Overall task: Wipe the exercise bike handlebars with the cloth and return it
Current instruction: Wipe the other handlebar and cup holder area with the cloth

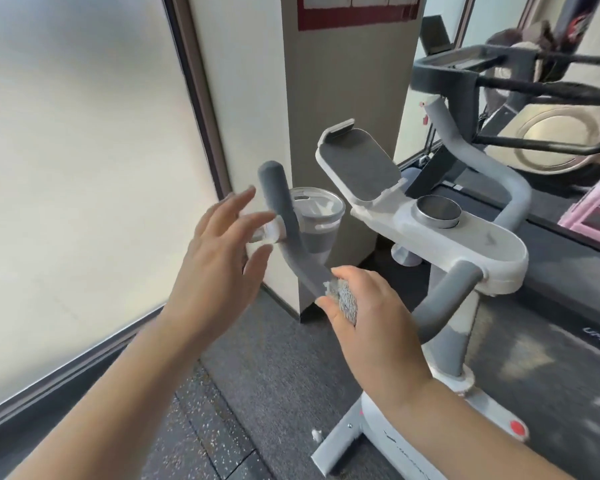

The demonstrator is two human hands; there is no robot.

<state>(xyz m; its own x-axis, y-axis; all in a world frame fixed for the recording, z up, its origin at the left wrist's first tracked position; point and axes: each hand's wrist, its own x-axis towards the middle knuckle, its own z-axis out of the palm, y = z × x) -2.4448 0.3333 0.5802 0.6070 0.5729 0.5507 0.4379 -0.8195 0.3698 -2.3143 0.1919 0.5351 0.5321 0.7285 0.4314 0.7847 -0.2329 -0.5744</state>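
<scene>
Speckled gym floor (257, 393) below — right hand (368, 327) grip closed round grey cloth (343, 296), pressed on handlebar (291, 237); left hand (215, 258) spread wide, just left.

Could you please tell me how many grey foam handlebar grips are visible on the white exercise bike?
2: the left grip rises between the hands; the right grip curves down behind the right hand.

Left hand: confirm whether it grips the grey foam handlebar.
No, the left hand is open beside the grey foam handlebar, fingers spread.
</scene>
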